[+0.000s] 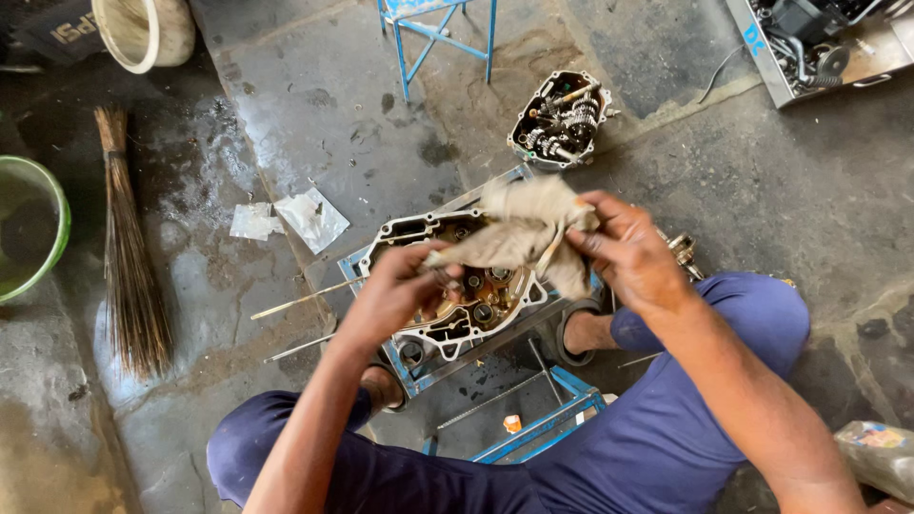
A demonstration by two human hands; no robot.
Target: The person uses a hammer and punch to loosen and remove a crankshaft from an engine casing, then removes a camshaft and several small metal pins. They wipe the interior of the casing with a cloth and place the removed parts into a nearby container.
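**Rag held over open engine case**

- Left hand: fingers curled shut on one end of a dirty rag; whatever else sits under the palm is hidden.
- Right hand: fingers pinched on the rag's other end; fingertips partly buried in cloth.
- Engine case half: directly below the fingers, on a blue metal stand; its upper part is covered by the rag and hands.
- Second case half with gears: beyond the fingers, on the floor.
- Thin rods: left of the left fingers.
- Broom, green basin (cut off): far left.
- Parts tray: top right, cropped.
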